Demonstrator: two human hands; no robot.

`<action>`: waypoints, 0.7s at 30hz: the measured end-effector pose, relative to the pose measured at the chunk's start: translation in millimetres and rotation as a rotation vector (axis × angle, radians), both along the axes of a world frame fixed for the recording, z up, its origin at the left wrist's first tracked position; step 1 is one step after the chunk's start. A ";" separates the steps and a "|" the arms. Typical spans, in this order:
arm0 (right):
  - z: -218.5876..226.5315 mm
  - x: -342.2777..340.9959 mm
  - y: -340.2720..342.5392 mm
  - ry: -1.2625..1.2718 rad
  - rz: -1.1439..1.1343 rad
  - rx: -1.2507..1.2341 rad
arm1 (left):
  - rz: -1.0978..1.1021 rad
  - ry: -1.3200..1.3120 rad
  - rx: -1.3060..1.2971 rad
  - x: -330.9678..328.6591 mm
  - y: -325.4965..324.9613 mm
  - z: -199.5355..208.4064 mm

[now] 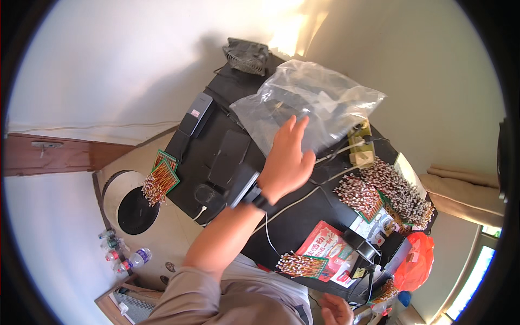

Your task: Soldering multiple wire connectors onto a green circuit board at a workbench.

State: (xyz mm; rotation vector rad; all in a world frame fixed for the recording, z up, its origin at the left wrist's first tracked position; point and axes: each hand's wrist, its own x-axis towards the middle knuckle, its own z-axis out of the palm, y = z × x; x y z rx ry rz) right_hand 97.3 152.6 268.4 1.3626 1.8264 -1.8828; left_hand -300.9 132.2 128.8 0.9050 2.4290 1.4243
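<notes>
My left hand (pixel 287 160) reaches across the middle of the black table, a dark watch (pixel 261 200) on its wrist. Its fingers are stretched out and the thumb stands apart, with nothing held. The fingertips overlap the near side of a large clear plastic bag (pixel 325 103); I cannot tell whether they touch it. Low in the view, my right hand (pixel 337 310) hangs beside the table's near edge, partly cut off. Its fingers look loosely spread and empty. Nearest to it is a bundle of wires with pale tips on a green board (pixel 303 264).
More wire bundles (pixel 401 189) crowd the table's right side, near a power strip (pixel 362 143), a red leaflet (pixel 327 249) and an orange bag (pixel 414 260). A small fan (pixel 246 56) stands at the far corner. Boards with wires (pixel 162 176) overhang the left edge above a bin (pixel 138 210).
</notes>
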 end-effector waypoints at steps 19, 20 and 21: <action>-164.9 -314.8 -143.3 0.055 0.169 0.463 | 0.026 0.021 -0.462 30.4 -249.2 -54.0; -170.3 -318.7 -143.9 0.050 0.176 0.464 | 0.021 0.017 -0.429 32.0 -249.5 -57.2; -174.9 -322.5 -144.9 0.027 0.184 0.515 | 0.007 -0.007 -0.386 32.0 -250.4 -59.7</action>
